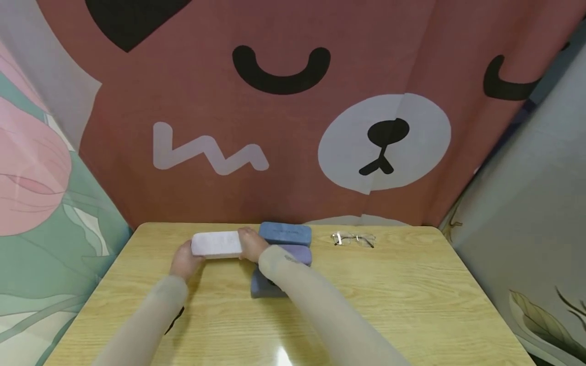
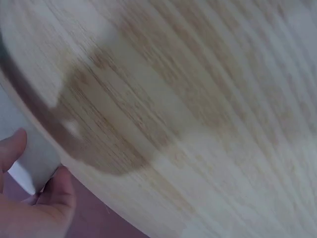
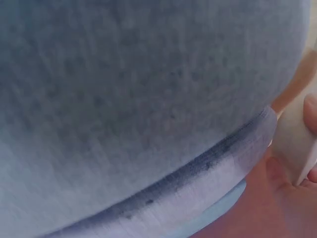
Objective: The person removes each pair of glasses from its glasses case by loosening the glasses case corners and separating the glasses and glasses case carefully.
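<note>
A white glasses case (image 1: 216,244) is held between both hands at the left of the table's back half. My left hand (image 1: 184,261) grips its left end; in the left wrist view, thumb and fingers (image 2: 60,191) pinch that end of the white case (image 2: 37,156). The right hand (image 1: 252,245) grips the other end, and the right wrist view shows its fingers at the white case's (image 3: 293,144) edge. Just right of that hand lie a blue glasses case (image 1: 286,233), a purple case (image 1: 299,253) and a grey case (image 1: 265,285), partly hidden by the right sleeve.
Clear-lensed eyeglasses (image 1: 353,239) lie near the back edge, right of the cases. The wooden table (image 1: 412,295) meets a curtain (image 1: 293,198) with a bear print behind it. Printed curtains (image 1: 36,244) also hang on both sides.
</note>
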The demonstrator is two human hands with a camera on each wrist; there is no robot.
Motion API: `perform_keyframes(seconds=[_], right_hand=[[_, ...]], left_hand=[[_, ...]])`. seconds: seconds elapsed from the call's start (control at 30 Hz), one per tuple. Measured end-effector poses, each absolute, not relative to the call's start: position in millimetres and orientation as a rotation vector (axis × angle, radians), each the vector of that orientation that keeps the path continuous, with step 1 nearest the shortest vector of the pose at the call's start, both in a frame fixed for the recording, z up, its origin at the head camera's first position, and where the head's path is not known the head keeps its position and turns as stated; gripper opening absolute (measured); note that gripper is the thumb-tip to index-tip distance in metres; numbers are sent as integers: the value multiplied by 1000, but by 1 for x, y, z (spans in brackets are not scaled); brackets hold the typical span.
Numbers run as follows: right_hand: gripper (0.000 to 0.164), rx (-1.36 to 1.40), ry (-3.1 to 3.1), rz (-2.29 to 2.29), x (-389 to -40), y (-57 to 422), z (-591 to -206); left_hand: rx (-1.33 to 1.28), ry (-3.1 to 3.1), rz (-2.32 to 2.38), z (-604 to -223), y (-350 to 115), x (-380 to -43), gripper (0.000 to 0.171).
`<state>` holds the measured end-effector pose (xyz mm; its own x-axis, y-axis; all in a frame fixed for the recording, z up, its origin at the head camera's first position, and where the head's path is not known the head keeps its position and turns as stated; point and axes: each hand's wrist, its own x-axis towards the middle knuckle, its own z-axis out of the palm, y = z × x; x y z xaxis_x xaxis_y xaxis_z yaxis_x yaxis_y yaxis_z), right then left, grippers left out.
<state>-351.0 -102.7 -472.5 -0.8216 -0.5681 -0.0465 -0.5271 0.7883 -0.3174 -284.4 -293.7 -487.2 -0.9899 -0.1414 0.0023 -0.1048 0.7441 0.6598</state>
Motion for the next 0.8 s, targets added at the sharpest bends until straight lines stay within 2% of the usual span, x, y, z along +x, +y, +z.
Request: perform_keyframes(seconds=[0.3, 0.57, 0.8], right_hand=[[64, -847, 2831, -355, -362, -106, -480], [54, -861, 2915, -61, -368, -105, -487], [49, -868, 2950, 35, -366, -108, -487]], left_hand=[[212, -2980, -949, -492, -295, -294, 54], [257, -3014, -963, -491, -291, -296, 37], [357, -3016, -1040, -486, -285, -297, 38]])
